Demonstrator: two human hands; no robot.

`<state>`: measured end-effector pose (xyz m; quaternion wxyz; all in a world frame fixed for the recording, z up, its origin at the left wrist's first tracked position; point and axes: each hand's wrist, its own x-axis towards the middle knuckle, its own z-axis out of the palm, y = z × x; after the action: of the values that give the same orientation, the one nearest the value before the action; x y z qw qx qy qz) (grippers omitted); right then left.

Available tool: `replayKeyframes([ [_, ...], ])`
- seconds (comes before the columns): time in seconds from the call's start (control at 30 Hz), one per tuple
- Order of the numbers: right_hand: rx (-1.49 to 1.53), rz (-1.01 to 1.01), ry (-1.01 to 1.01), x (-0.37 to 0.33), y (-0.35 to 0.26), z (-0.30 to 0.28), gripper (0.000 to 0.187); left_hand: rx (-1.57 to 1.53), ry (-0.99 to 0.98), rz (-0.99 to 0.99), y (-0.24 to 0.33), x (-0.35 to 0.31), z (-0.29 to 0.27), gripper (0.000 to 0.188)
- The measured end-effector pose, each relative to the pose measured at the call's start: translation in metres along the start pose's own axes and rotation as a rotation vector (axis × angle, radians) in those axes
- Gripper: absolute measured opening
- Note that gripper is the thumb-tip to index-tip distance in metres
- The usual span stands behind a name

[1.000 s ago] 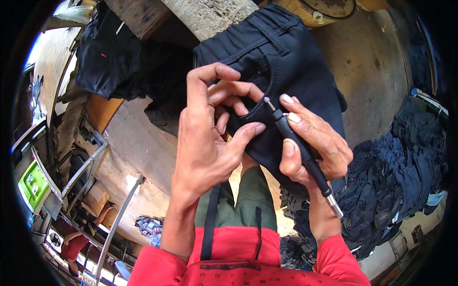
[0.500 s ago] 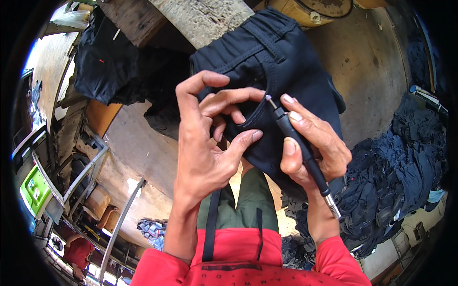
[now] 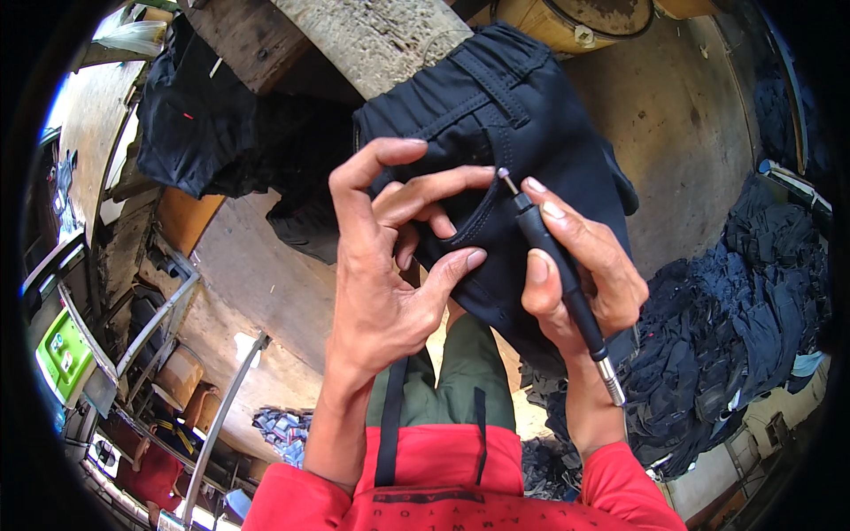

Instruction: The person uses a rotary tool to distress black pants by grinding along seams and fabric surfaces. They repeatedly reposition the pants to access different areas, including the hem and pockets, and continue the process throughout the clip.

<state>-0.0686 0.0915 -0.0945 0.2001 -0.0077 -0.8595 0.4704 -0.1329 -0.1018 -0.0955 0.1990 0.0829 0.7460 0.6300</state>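
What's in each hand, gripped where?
Right hand: black pen-like tool, gripped along its barrel. Left hand: dark trousers, fabric pinched at the pocket edge.

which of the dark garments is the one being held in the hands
The black trousers at top centre, pinched at the pocket by the left hand; the garment at upper left and pile at right lie untouched.

A big brown floor [image 3: 691, 133] is under everything. A pile of dark clothes [image 3: 753, 301] lies on it at the right. More black clothes [image 3: 199, 124] lie at the upper left, beside a wooden block [image 3: 257, 49].
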Motion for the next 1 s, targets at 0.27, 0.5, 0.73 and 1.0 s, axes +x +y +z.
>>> replayKeyframes([
  [0.27,0.011,-0.029,0.007,-0.0006,0.0022,0.0001,0.032,-0.012,-0.028,0.018,0.0011,0.003,-0.0022,0.097],
  [0.5,0.01,-0.051,-0.037,-0.0016,-0.0005,-0.0037,0.03,0.035,-0.039,0.009,0.0013,0.0035,-0.005,0.1],
  [0.73,0.015,-0.087,-0.044,-0.0036,-0.0019,-0.0023,0.03,0.05,-0.034,0.011,0.0001,0.0033,-0.0054,0.1],
  [1.0,0.023,-0.116,-0.067,-0.0061,-0.0014,-0.0024,0.03,0.054,-0.03,0.02,-0.001,0.0029,-0.0055,0.1],
])
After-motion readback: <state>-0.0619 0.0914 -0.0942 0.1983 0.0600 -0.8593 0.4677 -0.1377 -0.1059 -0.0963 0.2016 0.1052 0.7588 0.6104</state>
